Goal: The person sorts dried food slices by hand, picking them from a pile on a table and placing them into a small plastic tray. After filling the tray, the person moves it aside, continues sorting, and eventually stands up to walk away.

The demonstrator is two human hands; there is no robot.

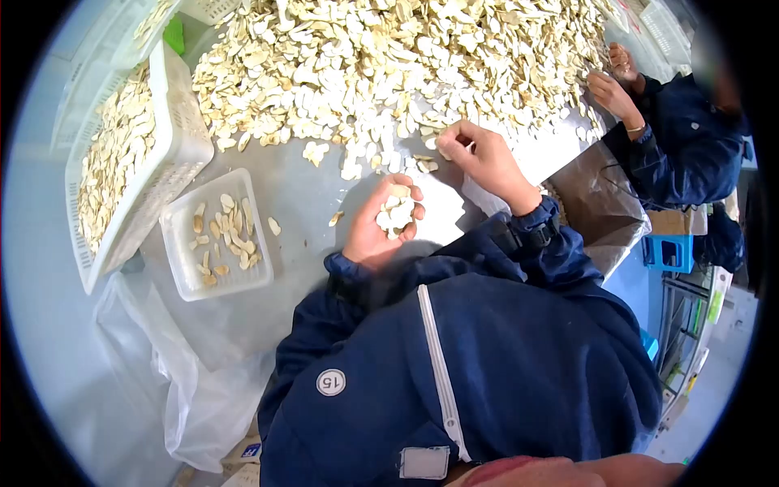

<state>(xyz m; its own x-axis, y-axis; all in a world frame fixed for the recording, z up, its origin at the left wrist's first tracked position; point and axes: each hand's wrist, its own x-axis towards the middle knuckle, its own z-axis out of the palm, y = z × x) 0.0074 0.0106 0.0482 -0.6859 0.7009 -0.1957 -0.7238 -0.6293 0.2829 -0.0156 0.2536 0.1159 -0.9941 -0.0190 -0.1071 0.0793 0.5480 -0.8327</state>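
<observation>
Several pale dried slices [395, 213] rest in my left hand [380, 223], whose fingers curl round them above the metal table [304, 195]. To its right, my right hand [485, 162] is over the near edge of a large pile of slices [389, 65], with thumb and index finger bent toward each other. Whether anything is between those fingertips is too small to tell. A few loose slices lie on the table below and between the two hands.
A small white tray [264, 276] holds some slices at the left. Beyond it a large white basket [182, 138] of slices stands tilted. Clear plastic [195, 390] hangs at the lower left. A co-worker's hands [614, 93] are at the pile's right end, near a lined box [596, 195].
</observation>
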